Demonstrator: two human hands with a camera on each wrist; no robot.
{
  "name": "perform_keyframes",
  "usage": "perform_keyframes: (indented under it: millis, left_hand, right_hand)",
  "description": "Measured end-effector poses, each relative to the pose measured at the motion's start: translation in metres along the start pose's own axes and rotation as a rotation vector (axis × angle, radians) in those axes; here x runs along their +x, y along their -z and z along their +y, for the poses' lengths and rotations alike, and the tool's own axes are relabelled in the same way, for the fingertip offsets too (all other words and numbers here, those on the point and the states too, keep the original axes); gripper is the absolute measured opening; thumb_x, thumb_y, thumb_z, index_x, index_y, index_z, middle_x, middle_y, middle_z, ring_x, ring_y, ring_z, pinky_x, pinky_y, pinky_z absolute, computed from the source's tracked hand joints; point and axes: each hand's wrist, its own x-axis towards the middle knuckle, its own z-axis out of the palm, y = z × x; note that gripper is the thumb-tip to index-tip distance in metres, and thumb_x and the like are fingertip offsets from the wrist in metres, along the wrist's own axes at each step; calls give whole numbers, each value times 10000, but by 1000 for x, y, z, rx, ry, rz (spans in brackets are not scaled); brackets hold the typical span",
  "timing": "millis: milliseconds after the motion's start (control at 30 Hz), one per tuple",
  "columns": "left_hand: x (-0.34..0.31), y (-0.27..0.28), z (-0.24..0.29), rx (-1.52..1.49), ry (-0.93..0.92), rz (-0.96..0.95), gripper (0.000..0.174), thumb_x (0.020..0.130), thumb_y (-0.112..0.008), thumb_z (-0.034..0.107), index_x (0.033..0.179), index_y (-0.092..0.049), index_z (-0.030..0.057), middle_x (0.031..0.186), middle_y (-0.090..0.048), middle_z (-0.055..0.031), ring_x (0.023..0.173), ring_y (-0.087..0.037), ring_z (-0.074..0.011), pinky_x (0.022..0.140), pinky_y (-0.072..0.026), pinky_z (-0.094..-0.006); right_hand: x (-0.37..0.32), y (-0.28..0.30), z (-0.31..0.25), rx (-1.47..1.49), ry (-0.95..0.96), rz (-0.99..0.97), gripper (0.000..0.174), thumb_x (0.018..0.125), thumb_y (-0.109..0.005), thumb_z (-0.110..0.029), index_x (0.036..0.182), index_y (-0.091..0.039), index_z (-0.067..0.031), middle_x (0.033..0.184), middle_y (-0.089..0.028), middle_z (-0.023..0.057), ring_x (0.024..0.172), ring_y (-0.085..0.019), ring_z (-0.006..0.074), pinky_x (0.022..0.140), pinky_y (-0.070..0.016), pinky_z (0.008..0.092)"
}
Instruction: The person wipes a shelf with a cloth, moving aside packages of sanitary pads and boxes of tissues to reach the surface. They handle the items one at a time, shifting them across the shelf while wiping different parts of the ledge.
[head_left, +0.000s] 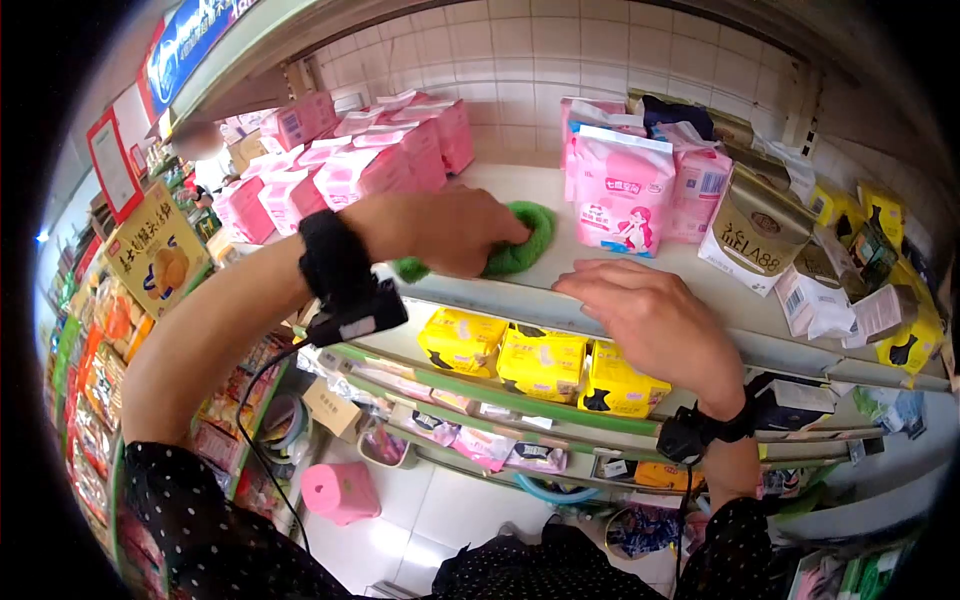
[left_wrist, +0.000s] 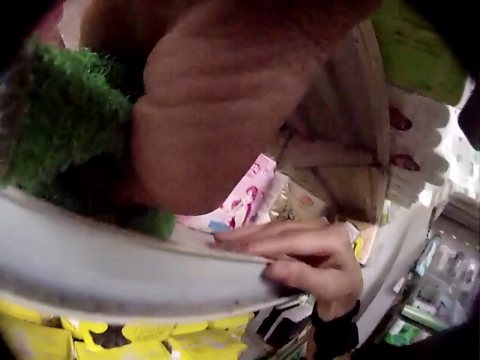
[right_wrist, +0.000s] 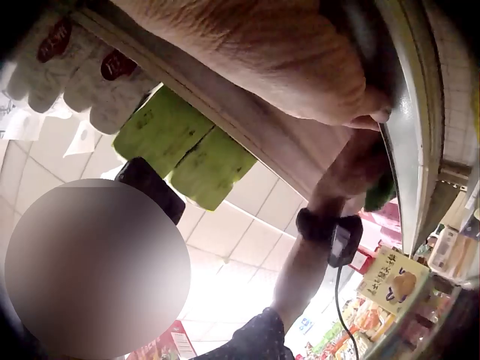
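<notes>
My left hand [head_left: 440, 230] grips a fuzzy green cloth [head_left: 532, 240] on the pale shelf top [head_left: 505, 185], near its front edge. In the left wrist view, the green cloth [left_wrist: 67, 112] bunches beside my fingers. My right hand [head_left: 650, 310] rests at the shelf's front lip with fingers extended, holding nothing. A pink pad packet [head_left: 625, 195] stands just behind that right hand. Left of the cloth, several pink packets [head_left: 365, 170] sit stacked, partly hidden by my left forearm.
A gold-and-white packet [head_left: 755, 235] and yellow packages [head_left: 910, 320] crowd the right end. Below the lip, yellow packets [head_left: 540, 362] line a lower shelf. A pink stool [head_left: 340, 493] stands on the tiled floor. Snack shelves [head_left: 95, 400] rise at left, near a person [head_left: 210, 170].
</notes>
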Motion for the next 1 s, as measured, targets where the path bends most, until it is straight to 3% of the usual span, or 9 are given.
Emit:
perform_keyframes:
  millis: [67, 200, 300, 367, 500, 633, 767, 900, 1000]
  left_hand:
    - [13, 15, 2, 33, 128, -77, 394, 726, -558, 89, 1116, -600, 55, 972, -649, -216, 968, -607, -391, 835, -477, -456]
    - [70, 1, -59, 83, 57, -20, 357, 700, -529, 111, 1036, -615, 25, 975, -647, -212, 944, -608, -388, 837, -475, -449]
    - [108, 4, -89, 189, 97, -94, 457, 719, -485, 124, 1158, -581, 37, 1160, -602, -182, 1089, -563, -355, 899, -460, -428]
    - [124, 13, -96, 221, 182, -196, 514, 739, -446, 117, 1241, -545, 72, 1266, -560, -137, 1182, -520, -314, 934, -452, -419]
    - [148, 18, -110, 220, 384, -141, 518, 721, -450, 90, 1227, -560, 100, 1237, -578, -132, 1152, -543, -310, 923, -454, -422]
    - [170, 10, -122, 221, 415, -95, 502, 703, -462, 78, 1189, -586, 98, 1184, -602, -146, 1117, -563, -316, 901, -458, -425]
    - [151, 7, -116, 211, 338, -54, 487, 686, -474, 67, 1152, -611, 97, 1132, -626, -160, 1081, -583, -323, 878, -462, -428]
    - [118, 2, -105, 100, -49, 3, 503, 642, -538, 9, 1132, -635, 68, 1077, -664, -174, 945, -638, -349, 867, -483, -407]
    - [77, 2, -67, 16, -102, -5, 474, 671, -489, 57, 1118, -644, 84, 1078, -628, -210, 965, -602, -367, 843, -462, -419]
  right_hand:
    - [-1, -1, 1, -6, 9, 18, 270, 792, -509, -6, 1041, -611, 8, 998, -629, 148, 972, -603, 300, 847, -487, 367]
    - [-3, 0, 2, 0, -9, 2, 273, 785, -510, -8, 1039, -608, 5, 992, -627, 149, 976, -602, 299, 845, -487, 366]
    - [-2, 0, 1, 17, -44, 4, 322, 730, -579, 59, 1045, -638, 20, 1043, -658, 151, 1030, -614, 305, 880, -504, 361]
    - [-3, -6, 7, 13, 19, 57, 280, 770, -525, 6, 1033, -620, 8, 1014, -635, 150, 984, -608, 302, 849, -491, 368]
    - [-2, -3, 5, 57, 5, 48, 260, 795, -490, -21, 1023, -613, 3, 995, -621, 152, 964, -604, 301, 839, -485, 374]
    - [-2, -2, 5, 23, -24, 16, 265, 797, -496, -29, 1027, -624, -2, 984, -625, 150, 957, -609, 301, 839, -492, 375]
    - [-1, -4, 5, 15, -24, 30, 256, 797, -502, -34, 1010, -642, -6, 966, -632, 144, 944, -615, 299, 832, -500, 377]
    - [0, -3, 3, 23, -10, 60, 241, 805, -499, -40, 985, -656, -8, 957, -637, 139, 937, -618, 298, 828, -501, 374]
    - [1, -3, 4, 42, -1, 50, 216, 834, -505, -44, 988, -651, 1, 984, -643, 140, 949, -615, 302, 841, -497, 372]
